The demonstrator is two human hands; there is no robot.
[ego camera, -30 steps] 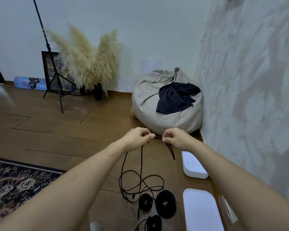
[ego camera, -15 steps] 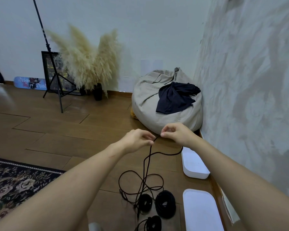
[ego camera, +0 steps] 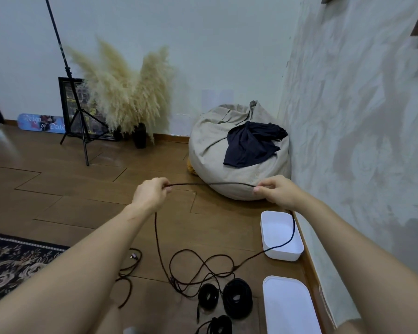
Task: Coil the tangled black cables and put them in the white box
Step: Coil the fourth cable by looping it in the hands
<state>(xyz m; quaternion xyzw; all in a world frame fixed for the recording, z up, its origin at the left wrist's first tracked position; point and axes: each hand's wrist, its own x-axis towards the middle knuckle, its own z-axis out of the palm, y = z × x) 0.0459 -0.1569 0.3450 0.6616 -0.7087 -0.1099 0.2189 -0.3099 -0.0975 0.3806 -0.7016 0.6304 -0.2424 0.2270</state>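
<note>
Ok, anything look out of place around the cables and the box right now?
One thing: the cable held taut between left hand and right hand trails from the right hand across the open white box and over its front rim, uncoiled. The rest lies in tangled loops on the floor.

Wood-plank floor (ego camera: 82, 196). Far right corner: grey-beige beanbag (ego camera: 212, 155) slumped against the textured right wall (ego camera: 360, 116), dark navy cloth (ego camera: 251, 145) draped over its top. Something yellow shows at its lower left edge. Along the far edge, by the pale back wall: dry pampas grass (ego camera: 126, 92) in a dark vase (ego camera: 139, 137), black tripod stand (ego camera: 69, 69) just left of it, black-framed picture (ego camera: 67, 100) leaning behind, lettered board (ego camera: 41, 122) lying low beside that. Near left edge: dark floral rug (ego camera: 12, 259).
</note>
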